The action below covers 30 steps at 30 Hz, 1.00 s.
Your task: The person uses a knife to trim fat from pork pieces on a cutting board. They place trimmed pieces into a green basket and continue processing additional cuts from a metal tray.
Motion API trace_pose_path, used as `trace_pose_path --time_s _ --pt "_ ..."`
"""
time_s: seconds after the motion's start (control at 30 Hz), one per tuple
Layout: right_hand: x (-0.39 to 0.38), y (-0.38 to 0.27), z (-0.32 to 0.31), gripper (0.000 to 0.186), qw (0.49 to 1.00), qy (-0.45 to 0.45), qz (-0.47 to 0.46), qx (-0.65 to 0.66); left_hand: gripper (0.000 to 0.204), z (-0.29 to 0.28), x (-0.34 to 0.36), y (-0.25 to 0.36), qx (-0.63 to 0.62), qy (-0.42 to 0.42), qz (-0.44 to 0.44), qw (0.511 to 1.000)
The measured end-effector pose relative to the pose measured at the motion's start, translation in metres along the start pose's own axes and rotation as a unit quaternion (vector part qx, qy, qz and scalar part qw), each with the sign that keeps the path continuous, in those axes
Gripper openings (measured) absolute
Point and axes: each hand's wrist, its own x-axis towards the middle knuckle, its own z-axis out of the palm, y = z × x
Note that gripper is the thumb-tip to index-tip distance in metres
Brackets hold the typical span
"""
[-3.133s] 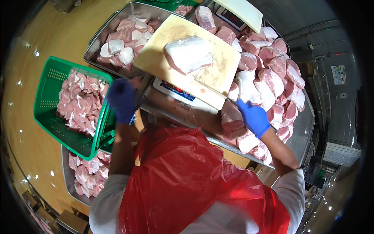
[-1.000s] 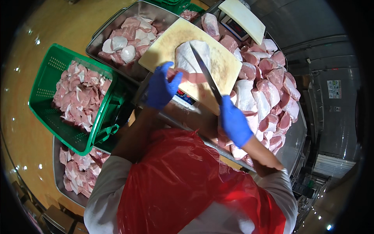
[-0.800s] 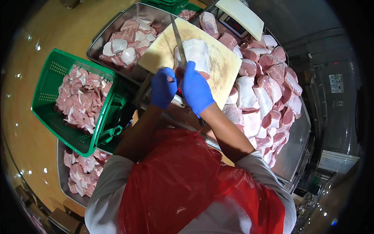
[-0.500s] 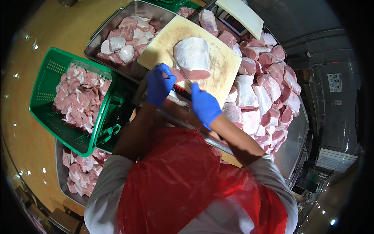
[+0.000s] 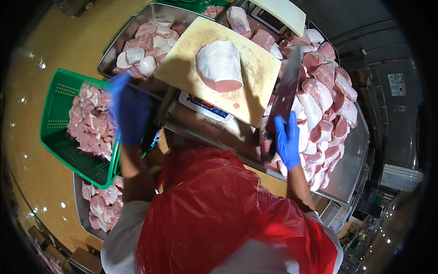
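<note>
A pale-topped block of raw pork loin [image 5: 220, 66] rests on the cutting board [image 5: 178, 59], its pink cut face toward me. Both hands wear blue gloves. Smeared by motion, my left hand [image 5: 130, 112] is over the right rim of the green basket [image 5: 57, 137], and its fingers cannot be made out. My right hand [image 5: 288, 142] is right of the board, fingers stretched and apart, beside the dark handle of a long knife [image 5: 286, 89]. The knife's broad, slightly blurred blade points away over the meat pile, apart from the board.
Pork pieces [image 5: 317, 93] heap on the metal table [image 5: 342, 178] at right. A scale [image 5: 205, 107] shows under the board's near edge; another scale [image 5: 269, 19] stands at the back. Metal tubs of meat stand at back left [image 5: 112, 55] and below the basket [image 5: 86, 223]. Trimmings [image 5: 89, 123] fill the basket.
My left hand has swung left from the board to the basket. My right hand and the knife have moved right, off the pork loin and over beside the meat pile.
</note>
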Motion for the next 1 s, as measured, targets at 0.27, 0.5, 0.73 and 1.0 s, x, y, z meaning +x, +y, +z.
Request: trace_pose_path --time_s 0.27,0.5,0.73,1.0 --pt "0.084 -0.098 0.014 0.021 0.881 0.129 0.135 0.434 0.039 0.121 0.015 0.181 -0.018 -0.227 0.194 0.954" --pt "0.055 -0.032 0.020 0.022 0.975 0.013 0.130 0.180 0.009 0.122 0.072 0.069 -0.275 -0.257 0.402 0.835" --pt "0.068 -0.033 0.074 0.024 0.993 -0.084 -0.077 0.021 0.019 0.102 -0.058 0.081 -0.390 -0.117 0.108 0.907" --pt "0.144 -0.081 0.132 0.022 0.964 -0.143 -0.213 -0.070 0.022 0.084 -0.079 0.075 -0.429 -0.094 -0.043 0.897"
